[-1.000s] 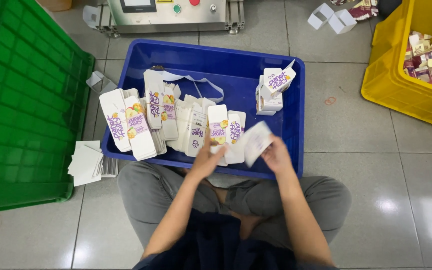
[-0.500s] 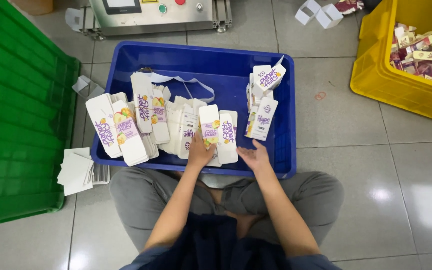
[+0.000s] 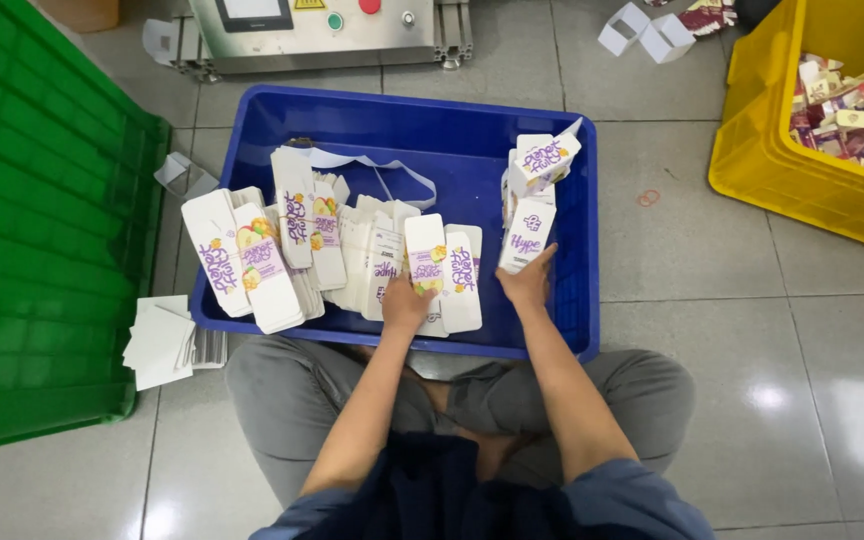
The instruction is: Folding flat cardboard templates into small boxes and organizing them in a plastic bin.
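A blue plastic crate (image 3: 422, 120) on the floor holds several flat white cartons with purple and yellow print. My left hand (image 3: 404, 300) rests on the flat cartons (image 3: 442, 262) near the crate's front wall, fingers gripping one of them. My right hand (image 3: 527, 283) touches a folded white carton (image 3: 526, 235) standing against the crate's right side, below a stack of assembled cartons (image 3: 542, 160). More flat cartons (image 3: 252, 262) lean over the crate's left edge. I sit cross-legged in grey trousers right behind the crate.
A green crate (image 3: 42, 230) lies at the left, a yellow bin (image 3: 772, 150) with packets at the upper right. A metal machine (image 3: 322, 25) stands beyond the blue crate. White sheets (image 3: 162, 342) lie on the tiled floor; a rubber band (image 3: 648, 198) lies at right.
My right hand carried a white carton from in front of me to the crate's right side and set it upright against the stack. My left hand stayed on the flat cartons.
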